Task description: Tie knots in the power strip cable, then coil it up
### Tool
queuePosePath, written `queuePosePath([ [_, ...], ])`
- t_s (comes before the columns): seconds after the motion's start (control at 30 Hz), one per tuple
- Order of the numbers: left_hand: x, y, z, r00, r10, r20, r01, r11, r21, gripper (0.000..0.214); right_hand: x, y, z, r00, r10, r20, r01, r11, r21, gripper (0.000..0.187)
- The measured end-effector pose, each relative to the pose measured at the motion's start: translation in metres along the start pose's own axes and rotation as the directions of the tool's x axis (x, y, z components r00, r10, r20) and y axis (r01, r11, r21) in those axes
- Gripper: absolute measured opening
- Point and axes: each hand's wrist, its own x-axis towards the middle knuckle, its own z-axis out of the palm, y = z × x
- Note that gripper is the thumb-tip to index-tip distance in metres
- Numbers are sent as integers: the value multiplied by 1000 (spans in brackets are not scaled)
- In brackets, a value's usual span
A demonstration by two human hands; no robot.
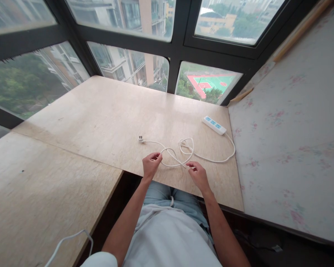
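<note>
A white power cord [169,165] lies in loose, crossing loops on the pale tabletop. My left hand [151,165] pinches one loop of it between thumb and fingertips. On the other side of that loop, my right hand [197,174] is closed with its fingertips on the cord where strands cross; the exact grip is small in view. The cord's plug [140,139] rests beyond my left hand, prongs pointing away. At the cord's other end, a white power strip [214,125] with blue-marked sockets lies near the right wall.
The marble-patterned tabletop [100,115] meets a second surface [44,185] at left, where a white cable [69,237] hangs over the edge. Dark-framed windows [178,48] stand behind. Flower-patterned wallpaper [284,148] covers the right wall. A dark gap [125,189] runs beside my left forearm.
</note>
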Motion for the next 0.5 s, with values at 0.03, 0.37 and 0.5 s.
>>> queuePosePath([
  [0.03, 0, 0, 1, 1000, 11, 0, -11, 1000, 2, 21, -2, -5, 0, 999, -45, -17, 45, 998, -37, 29],
  [0.37, -3, -5, 8, 998, 63, 24, -63, 998, -12, 21, 25, -74, 50, 937, -320, 138, 348, 841, -415, 21],
  [0.5, -1, -4, 3, 998, 56, 6, -56, 998, -6, 22, 41, -71, 59, 930, -285, 232, 363, 814, -454, 22],
])
